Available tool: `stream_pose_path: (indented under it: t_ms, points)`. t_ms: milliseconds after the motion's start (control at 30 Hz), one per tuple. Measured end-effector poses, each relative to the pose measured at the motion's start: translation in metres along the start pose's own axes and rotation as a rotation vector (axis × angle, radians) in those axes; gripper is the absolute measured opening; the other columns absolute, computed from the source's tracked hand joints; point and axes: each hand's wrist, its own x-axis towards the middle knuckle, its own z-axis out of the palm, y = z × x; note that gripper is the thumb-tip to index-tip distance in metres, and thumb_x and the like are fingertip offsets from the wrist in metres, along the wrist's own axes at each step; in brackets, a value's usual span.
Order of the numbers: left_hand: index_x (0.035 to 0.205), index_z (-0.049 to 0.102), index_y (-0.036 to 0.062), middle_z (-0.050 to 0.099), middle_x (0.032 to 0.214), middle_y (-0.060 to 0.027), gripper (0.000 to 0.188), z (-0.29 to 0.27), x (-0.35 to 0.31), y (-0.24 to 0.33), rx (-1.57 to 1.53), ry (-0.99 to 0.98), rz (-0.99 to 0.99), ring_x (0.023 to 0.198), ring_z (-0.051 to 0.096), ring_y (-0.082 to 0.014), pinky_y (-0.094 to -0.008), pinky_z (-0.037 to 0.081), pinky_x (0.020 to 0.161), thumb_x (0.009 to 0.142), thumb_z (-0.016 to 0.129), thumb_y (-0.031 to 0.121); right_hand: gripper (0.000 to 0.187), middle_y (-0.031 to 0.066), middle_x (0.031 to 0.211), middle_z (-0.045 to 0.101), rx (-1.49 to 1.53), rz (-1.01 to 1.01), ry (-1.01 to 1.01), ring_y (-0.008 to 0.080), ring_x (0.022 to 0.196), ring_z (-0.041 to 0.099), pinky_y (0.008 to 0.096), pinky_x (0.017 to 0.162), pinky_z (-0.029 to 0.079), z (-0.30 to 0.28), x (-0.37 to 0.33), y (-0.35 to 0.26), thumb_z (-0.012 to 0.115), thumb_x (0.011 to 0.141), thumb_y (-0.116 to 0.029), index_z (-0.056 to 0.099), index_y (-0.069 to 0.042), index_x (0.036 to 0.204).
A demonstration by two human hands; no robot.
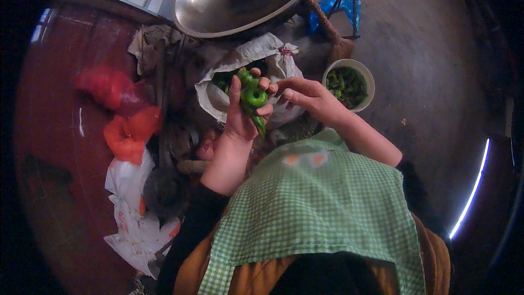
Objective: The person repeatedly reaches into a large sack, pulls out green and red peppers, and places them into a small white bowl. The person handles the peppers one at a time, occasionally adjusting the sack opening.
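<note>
My left hand (pixel 238 123) is closed around several green peppers (pixel 254 96), with one pointed end hanging below the fingers. It is held over an open white woven sack (pixel 210 98) with more dark green peppers inside. Beside it, my right hand (pixel 307 94) reaches in from the right, its fingertips next to the left hand's fingertips. The right thumb and index finger look apart, and nothing shows between them. A pale bucket (pixel 371 79) right of the sack holds green peppers.
A large metal bowl (pixel 245 28) stands beyond the sack, with a blue plastic bag (pixel 322 11) to its right. At left lie red (pixel 109 88) and orange bags (pixel 131 134) and a white printed sack (pixel 128 186). A green checked apron (pixel 316 202) covers my lap.
</note>
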Motion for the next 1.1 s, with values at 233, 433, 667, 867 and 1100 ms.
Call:
stream_pose_path:
  t_ms: [233,433,667,867,1100]
  points:
    - [0.121,0.047,0.0121,0.02,0.156,-0.0119,0.047,0.017,0.004,-0.002,0.345,0.014,-0.023,0.072,0.064,-0.0226,-0.0272,0.051,0.046,0.092,0.056,0.048,0.045,0.0072,0.107,0.064,0.309,0.024,-0.152,0.0153,0.105,0.058,0.0314,0.093,0.046,0.009,-0.003,-0.009,0.063,0.093,-0.022,0.05,0.004,0.128]
    - [0.12,0.047,0.0166,0.045,0.142,-0.0085,0.054,0.017,-0.003,0.0,0.531,0.182,-0.139,0.071,0.067,-0.026,-0.0273,0.051,0.047,0.087,0.058,0.058,0.023,0.0023,0.1,0.065,0.081,-0.165,0.009,0.0134,0.092,0.061,0.0296,0.083,0.05,0.006,0.004,-0.003,0.063,0.092,-0.012,0.061,0.001,0.11]
    - [0.108,0.057,0.0117,0.062,0.101,-0.0031,0.039,0.008,-0.004,-0.007,0.762,0.354,0.09,0.093,0.062,-0.0176,-0.0309,0.054,0.072,0.075,0.079,0.012,0.014,0.0126,0.083,0.063,-0.72,-0.343,0.3,0.0236,0.074,0.064,0.0327,0.067,0.051,0.001,-0.002,-0.002,0.068,0.079,-0.002,0.063,-0.001,0.092]
    - [0.1,0.06,0.0103,0.062,0.092,-0.0018,0.032,0.007,-0.002,-0.019,0.798,0.451,0.103,0.081,0.061,-0.0141,-0.0281,0.052,0.07,0.075,0.072,-0.006,0.012,0.0085,0.079,0.06,-0.536,-0.28,0.328,0.02,0.072,0.062,0.031,0.068,0.05,0.002,-0.007,0.007,0.067,0.08,-0.001,0.062,0.0,0.091]
    - [0.108,0.058,0.0105,0.065,0.1,-0.0081,0.031,-0.007,0.008,-0.035,0.663,0.392,0.031,0.086,0.065,-0.0216,-0.0293,0.05,0.063,0.081,0.069,0.0,0.013,0.0013,0.077,0.058,0.531,0.082,0.384,0.0123,0.063,0.054,0.0266,0.059,0.045,-0.021,-0.021,0.039,0.061,0.093,-0.016,0.06,-0.003,0.094]
